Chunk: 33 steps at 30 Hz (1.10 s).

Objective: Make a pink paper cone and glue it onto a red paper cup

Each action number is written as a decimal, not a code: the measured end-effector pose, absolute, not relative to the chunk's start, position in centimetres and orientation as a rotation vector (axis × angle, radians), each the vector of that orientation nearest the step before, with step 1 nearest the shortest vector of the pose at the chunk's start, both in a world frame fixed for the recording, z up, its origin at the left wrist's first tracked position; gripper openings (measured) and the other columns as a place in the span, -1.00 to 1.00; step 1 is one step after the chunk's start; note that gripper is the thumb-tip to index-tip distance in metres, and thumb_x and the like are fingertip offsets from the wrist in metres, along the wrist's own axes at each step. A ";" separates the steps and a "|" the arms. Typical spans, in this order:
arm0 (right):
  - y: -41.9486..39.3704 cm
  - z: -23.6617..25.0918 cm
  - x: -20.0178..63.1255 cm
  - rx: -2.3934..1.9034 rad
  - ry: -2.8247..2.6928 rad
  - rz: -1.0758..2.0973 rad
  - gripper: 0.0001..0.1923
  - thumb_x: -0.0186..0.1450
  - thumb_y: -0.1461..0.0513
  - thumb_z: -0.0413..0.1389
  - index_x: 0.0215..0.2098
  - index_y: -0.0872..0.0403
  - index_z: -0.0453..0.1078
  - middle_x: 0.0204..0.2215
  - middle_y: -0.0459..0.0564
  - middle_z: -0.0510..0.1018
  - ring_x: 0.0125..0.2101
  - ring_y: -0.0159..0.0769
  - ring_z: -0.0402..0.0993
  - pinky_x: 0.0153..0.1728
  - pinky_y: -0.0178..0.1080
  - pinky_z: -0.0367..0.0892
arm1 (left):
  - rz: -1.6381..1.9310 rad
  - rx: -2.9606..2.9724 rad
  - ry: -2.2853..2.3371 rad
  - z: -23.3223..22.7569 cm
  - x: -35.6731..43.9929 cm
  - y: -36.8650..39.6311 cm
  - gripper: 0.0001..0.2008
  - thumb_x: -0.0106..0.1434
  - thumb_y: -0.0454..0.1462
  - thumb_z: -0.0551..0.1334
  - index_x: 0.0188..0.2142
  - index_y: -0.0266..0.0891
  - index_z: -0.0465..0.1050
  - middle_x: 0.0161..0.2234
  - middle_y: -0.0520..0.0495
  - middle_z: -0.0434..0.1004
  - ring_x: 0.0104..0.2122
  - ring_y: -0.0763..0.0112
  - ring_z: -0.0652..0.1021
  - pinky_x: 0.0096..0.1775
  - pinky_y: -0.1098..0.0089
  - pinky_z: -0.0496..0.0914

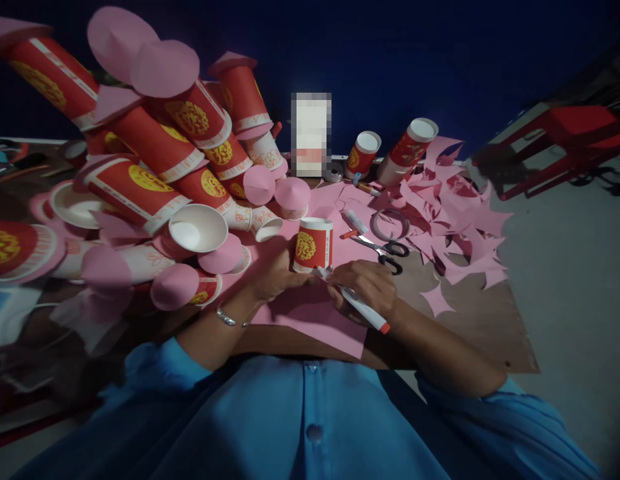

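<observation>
A red paper cup (314, 248) with a yellow round emblem stands in front of me, above pink paper (335, 333). My left hand (280, 275) is closed around the cup's lower left side, with some fingers hidden behind it. My right hand (366, 287) grips a white marker (363, 309) whose orange-red end points toward me. The marker's other end is close to the cup's lower edge; whether it touches cannot be made out. Just beyond my right hand lie black-handled scissors (390, 250) and a roll of tape (390, 225).
Red cups with pink paper cones (165, 70) are stacked in a large pile at left. Pink paper scraps (445, 213) cover the right side of the table (495, 333). Two red cups (364, 153) stand at the back. A red stool (565, 137) is at far right.
</observation>
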State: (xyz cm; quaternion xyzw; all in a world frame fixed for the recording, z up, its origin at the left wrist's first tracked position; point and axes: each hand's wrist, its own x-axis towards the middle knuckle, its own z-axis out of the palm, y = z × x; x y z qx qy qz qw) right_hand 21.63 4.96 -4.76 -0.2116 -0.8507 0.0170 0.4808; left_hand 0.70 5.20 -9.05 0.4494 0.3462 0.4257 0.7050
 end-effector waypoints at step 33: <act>5.0 -4.9 21.7 -0.575 -2.026 0.025 -0.95 0.45 0.32 0.15 -0.16 0.06 0.41 -0.47 -0.08 0.63 -0.49 -0.34 0.60 -0.44 -0.29 0.49 | 0.939 0.937 0.722 -9.5 0.5 5.2 -0.24 0.03 -0.16 0.61 0.18 -0.21 0.42 -0.04 -0.20 0.69 0.02 0.04 0.66 0.03 0.13 0.53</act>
